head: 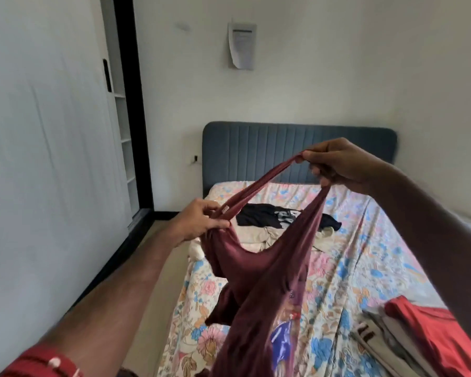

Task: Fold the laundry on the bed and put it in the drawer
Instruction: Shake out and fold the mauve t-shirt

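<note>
A maroon T-shirt with a printed picture on it hangs in the air over the bed. My left hand pinches the shirt's neckline near its label. My right hand, higher and farther right, grips the stretched neck band and another fold of the same shirt. The shirt's lower part drops out of view at the bottom edge. A black garment and a cream one lie unfolded in the middle of the bed.
A stack of folded clothes with a red piece on top sits at the bed's near right corner. A blue padded headboard stands against the far wall. A white wardrobe with a sliding door is on the left.
</note>
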